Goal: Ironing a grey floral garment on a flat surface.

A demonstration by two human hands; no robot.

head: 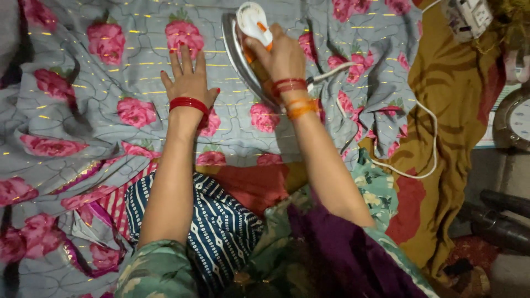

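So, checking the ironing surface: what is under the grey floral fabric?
A mustard-brown cloth shows past the grey floral fabric at its right edge, and seems to run beneath. Whatever lies under the middle is covered, where the left hand presses and the right hand holds the iron.

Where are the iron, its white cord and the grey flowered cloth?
iron [234, 52], head view, on its metal soleplate edge.
white cord [433, 146], head view, on the bend over the brown cloth.
grey flowered cloth [138, 66], head view, on a bare grey patch.
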